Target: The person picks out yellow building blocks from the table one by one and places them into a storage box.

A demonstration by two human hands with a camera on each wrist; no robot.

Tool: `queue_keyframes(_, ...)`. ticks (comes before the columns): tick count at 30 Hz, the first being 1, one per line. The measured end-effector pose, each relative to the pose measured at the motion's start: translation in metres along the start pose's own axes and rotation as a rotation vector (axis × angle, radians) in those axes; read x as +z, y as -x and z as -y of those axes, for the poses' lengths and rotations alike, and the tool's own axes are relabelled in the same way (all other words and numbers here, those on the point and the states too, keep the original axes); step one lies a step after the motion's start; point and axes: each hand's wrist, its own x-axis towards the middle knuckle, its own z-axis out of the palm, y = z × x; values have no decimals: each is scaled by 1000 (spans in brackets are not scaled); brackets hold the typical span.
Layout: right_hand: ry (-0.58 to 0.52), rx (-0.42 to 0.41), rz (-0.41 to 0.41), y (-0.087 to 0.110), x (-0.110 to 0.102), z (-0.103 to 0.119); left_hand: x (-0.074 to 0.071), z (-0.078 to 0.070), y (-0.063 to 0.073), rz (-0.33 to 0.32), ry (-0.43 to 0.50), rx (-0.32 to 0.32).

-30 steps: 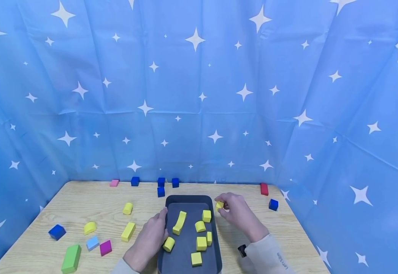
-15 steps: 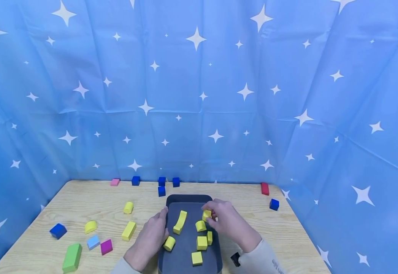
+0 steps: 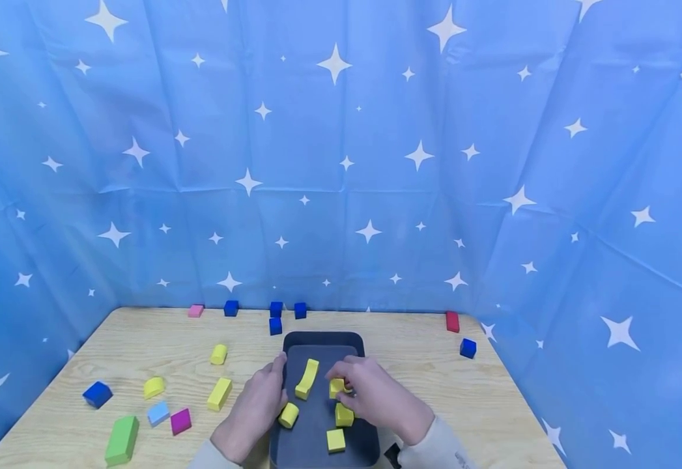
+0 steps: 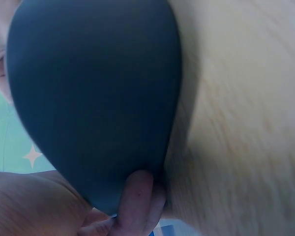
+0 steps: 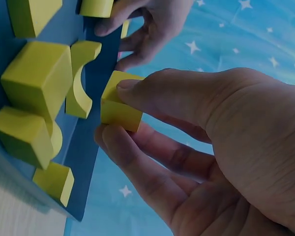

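A dark grey tray (image 3: 311, 443) holds several yellow blocks, among them an arch-shaped block (image 3: 307, 380), a cylinder (image 3: 288, 415) and a cube (image 3: 336, 441). My left hand (image 3: 253, 407) grips the tray's left wall, thumb over the rim; in the left wrist view its fingers (image 4: 136, 199) press the outer side. Above the tray, my right hand (image 3: 384, 397) pinches a yellow cube (image 5: 119, 109) between thumb and fingertips. That hand covers some of the blocks on the right side in the head view.
Left on the wooden table (image 3: 411, 352) lie yellow blocks, a green block (image 3: 122, 441), a light blue block (image 3: 158, 413), a magenta block (image 3: 180, 422) and a blue cube (image 3: 98, 395). Several blue cubes and a pink block (image 3: 196, 311) line the back edge. A red block (image 3: 453, 322) lies far right.
My right hand has carried the yellow cube leftward from beyond the tray's right rim to over the tray's middle. The left hand has stayed on the tray's wall.
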Motion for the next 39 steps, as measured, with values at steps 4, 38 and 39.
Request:
queue_keyframes(4, -8, -14, 41, 0, 4, 5, -1, 0, 0, 7, -4, -5)
queue_keyframes(38, -24, 80, -133, 11, -4, -12, -1, 0, 0, 15, 0, -6)
queue_keyframes(39, -25, 91, -149, 12, -5, -14, -1, 0, 0, 12, 1, -2)
